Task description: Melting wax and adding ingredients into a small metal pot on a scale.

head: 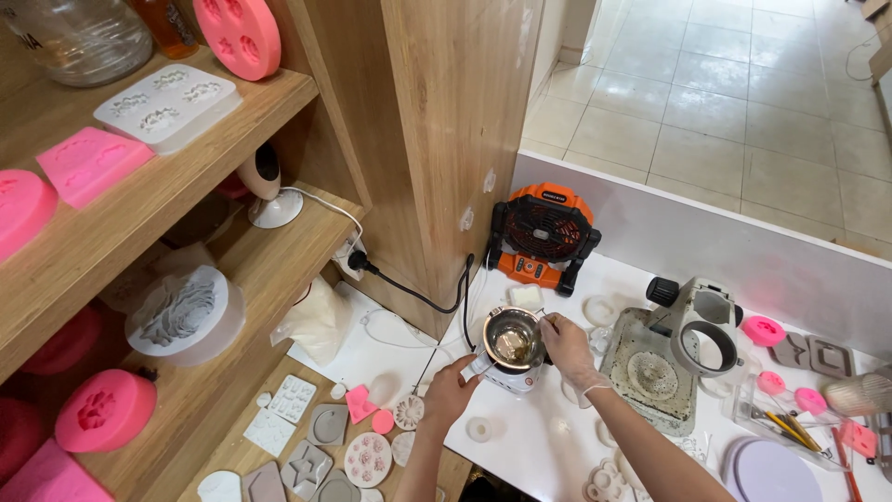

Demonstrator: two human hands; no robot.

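Observation:
A small steel melting pot [513,340] sits on a white heater base [507,376] on the white table [520,446]. My left hand [450,394] is bare and touches the base at its lower left side. My right hand [569,351], in a thin clear glove, rests at the pot's right rim and pinches what looks like a thin stirrer or handle. The pot holds a pale melted liquid.
An orange and black fan [542,238] stands behind the pot. A grey magnifier lamp [699,327] and a stained tray [650,370] lie to the right. Pink and white moulds [167,104] fill the wooden shelves on the left. Small cast pieces [368,459] are scattered below.

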